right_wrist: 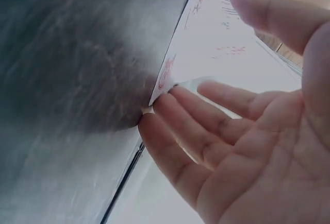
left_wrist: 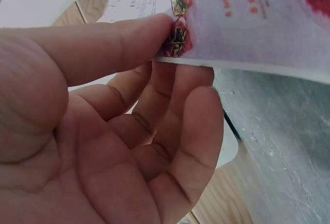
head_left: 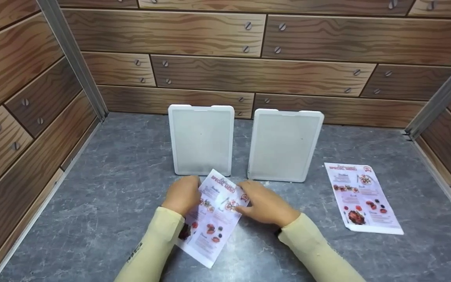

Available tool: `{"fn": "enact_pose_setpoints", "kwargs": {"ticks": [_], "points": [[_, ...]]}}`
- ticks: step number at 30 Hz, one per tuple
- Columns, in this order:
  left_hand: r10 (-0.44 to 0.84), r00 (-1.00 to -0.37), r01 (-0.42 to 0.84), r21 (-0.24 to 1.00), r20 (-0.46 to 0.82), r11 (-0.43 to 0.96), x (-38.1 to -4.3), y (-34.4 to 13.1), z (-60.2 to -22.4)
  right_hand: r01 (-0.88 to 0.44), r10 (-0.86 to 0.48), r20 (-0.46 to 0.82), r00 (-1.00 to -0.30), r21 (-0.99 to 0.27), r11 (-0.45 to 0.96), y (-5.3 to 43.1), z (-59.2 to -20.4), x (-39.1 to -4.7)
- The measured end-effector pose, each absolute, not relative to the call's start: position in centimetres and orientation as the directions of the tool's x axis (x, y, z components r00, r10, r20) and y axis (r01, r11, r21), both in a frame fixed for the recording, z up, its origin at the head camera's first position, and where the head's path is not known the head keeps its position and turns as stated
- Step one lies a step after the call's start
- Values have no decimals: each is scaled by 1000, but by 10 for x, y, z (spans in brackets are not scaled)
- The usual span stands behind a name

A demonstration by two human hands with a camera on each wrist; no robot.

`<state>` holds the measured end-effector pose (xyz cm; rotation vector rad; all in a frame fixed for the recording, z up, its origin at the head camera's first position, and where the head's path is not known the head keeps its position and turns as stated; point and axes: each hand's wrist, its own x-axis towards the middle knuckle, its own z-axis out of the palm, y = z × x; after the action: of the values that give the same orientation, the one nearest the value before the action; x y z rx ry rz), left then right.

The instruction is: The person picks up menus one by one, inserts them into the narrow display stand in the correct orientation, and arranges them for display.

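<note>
The left hand (head_left: 182,196) pinches one edge of the menu (head_left: 211,219) near the left board (head_left: 201,141); the right hand (head_left: 266,203), loosely extended, touches the other; uneven pulling could crease it; a knuckle's nudge could topple the board.

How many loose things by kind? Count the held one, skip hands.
Menu sheets: 2 (one held in the left hand, one lying on the table)
White panels: 2
Total: 4
</note>
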<state>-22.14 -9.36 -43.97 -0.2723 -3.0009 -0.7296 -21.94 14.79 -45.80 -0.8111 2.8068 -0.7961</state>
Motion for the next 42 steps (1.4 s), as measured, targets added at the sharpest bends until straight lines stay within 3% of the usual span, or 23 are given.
{"fn": "enact_pose_setpoints", "kwargs": {"ticks": [7, 17, 27, 42], "points": [[185, -977, 215, 462, 110, 861, -222, -94, -437, -434, -437, 119, -892, -500, 749, 147, -459, -221], [245, -962, 273, 432, 121, 859, -225, -93, -439, -351, -345, 116, -932, -530, 771, 146, -457, -223], [276, -947, 321, 440, 165, 839, -226, -92, -437, -392, -353, 176, -919, -504, 770, 147, -457, -225], [301, -948, 307, 539, 103, 784, -229, -100, -433, -369, -295, 221, -929, -530, 764, 153, -448, -228]]}}
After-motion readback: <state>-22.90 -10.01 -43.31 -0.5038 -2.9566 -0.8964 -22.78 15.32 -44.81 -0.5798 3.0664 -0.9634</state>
